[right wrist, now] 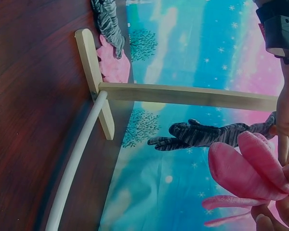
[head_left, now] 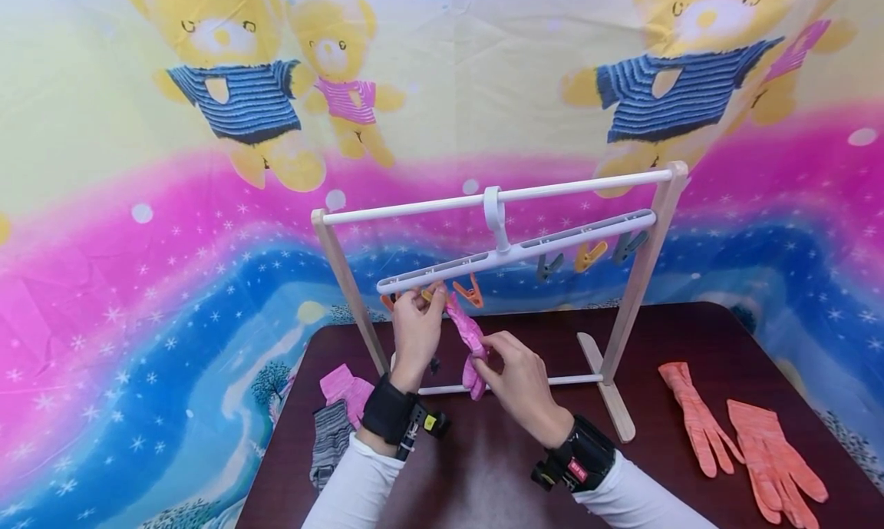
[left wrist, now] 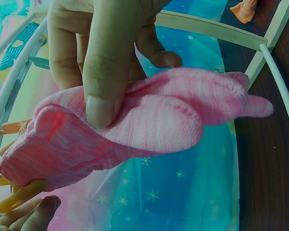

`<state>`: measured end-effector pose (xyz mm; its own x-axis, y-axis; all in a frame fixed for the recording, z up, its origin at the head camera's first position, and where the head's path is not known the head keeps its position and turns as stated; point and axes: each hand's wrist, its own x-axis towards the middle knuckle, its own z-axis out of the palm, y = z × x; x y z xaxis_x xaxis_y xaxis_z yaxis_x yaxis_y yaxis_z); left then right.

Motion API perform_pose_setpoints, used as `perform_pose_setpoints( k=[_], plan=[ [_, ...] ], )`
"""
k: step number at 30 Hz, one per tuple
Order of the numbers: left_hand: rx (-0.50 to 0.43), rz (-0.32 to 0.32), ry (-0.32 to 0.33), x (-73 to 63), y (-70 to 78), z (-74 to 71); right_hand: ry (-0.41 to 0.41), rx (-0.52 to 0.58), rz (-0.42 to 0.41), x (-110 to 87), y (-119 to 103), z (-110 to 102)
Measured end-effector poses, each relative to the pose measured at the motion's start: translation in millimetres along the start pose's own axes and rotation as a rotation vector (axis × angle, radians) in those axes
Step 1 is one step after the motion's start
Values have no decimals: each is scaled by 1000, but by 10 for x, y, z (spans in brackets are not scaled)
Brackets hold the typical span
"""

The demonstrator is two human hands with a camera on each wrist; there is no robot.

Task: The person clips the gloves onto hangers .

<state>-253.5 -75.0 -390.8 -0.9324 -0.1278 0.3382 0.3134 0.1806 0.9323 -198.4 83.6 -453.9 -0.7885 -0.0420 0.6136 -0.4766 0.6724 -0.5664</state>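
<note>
A pink knit glove [head_left: 470,337] hangs under the left half of a white clip hanger [head_left: 442,272], fingers downward. My left hand [head_left: 417,329] pinches a yellow clothespin [left wrist: 21,196] at the glove's cuff. With thumb and fingertips my right hand [head_left: 518,379] grips the glove lower down, near its fingers; the left wrist view shows this right hand [left wrist: 108,53] from above the glove. A black-and-grey glove [right wrist: 202,134] hangs beside the pink one in the right wrist view, mostly hidden behind my left hand in the head view. An orange clothespin [head_left: 470,291] is just right of the pink cuff.
The hanger hooks over a wooden rack's white rod [head_left: 580,187] and tilts down leftward. Grey clothespins [head_left: 550,266] and a yellow clothespin [head_left: 590,257] hang at its right. On the dark table [head_left: 483,452] lie orange gloves [head_left: 773,456], a grey glove [head_left: 330,441] and a pink glove [head_left: 345,391].
</note>
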Motion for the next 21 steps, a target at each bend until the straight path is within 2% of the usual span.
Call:
perform_pose_setpoints(
  k=[5,12,17,21],
  plan=[
    [-3,-5,-3,-8,-4,5,-3,1,-1,-14,26,3],
    [70,-37,-28,-35,-26,-22,-15,-10,9,-25,34,-3],
    [55,-57,-68,-60,-58,-34,-15,-9,8,-34,37,-5],
    [50,-57,-74,-95,-65,-40,-18,-9,10,-42,38,-6]
  ],
)
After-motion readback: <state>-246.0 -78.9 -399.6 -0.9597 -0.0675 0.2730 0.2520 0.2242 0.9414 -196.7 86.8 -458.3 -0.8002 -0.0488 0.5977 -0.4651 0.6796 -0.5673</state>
